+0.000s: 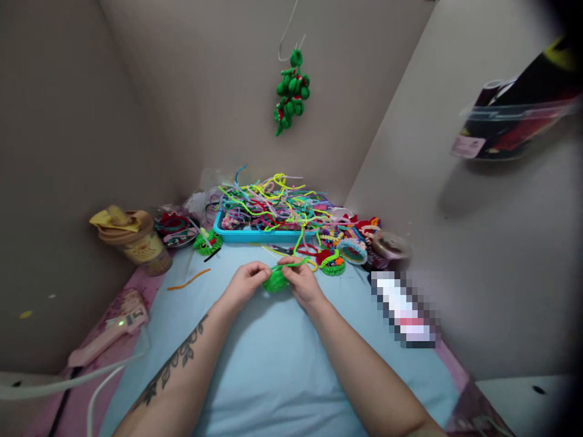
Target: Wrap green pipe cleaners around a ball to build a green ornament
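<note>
Between my two hands is a small green pipe-cleaner piece point(275, 280), rounded and coiled, held just above the light blue cloth point(268, 370). My left hand point(248, 282) pinches its left side between thumb and fingers. On the other side, my right hand point(300, 282) is closed on its right edge, where a loose green strand runs out past the fingers. Just beyond my right hand lie red-handled scissors point(306, 249) and a finished green figure point(332, 263) with red and orange parts. Another green figure point(207, 243) sits farther off on the left.
A blue tray point(259, 235) heaped with colourful pipe cleaners stands at the back. A cup point(136, 240) and a pink glue gun point(112, 334) are at left; a jar point(390, 250) and a blurred-out phone point(403, 309) at right. A green bunch point(292, 88) hangs above.
</note>
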Action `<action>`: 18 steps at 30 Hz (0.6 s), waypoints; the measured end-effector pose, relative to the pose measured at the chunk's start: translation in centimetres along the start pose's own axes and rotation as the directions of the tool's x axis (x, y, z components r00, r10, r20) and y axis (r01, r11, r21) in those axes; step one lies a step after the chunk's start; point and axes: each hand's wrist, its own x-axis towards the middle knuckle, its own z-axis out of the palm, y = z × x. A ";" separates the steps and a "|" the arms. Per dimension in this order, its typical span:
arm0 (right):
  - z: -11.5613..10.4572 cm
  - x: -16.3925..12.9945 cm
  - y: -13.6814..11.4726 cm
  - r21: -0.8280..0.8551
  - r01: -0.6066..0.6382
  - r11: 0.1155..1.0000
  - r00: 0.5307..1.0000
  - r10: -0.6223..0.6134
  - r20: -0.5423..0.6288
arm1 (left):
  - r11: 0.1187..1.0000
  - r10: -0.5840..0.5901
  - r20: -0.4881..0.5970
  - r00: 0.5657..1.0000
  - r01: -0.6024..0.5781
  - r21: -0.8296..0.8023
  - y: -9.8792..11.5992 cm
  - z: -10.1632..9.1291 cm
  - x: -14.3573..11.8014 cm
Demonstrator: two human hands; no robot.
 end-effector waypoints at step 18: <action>0.1 0.0 -0.1 -0.298 0.216 0.930 0.974 -0.226 0.000 | 0.999 -0.046 0.176 0.983 0.041 0.033 -0.4 0.6 -0.3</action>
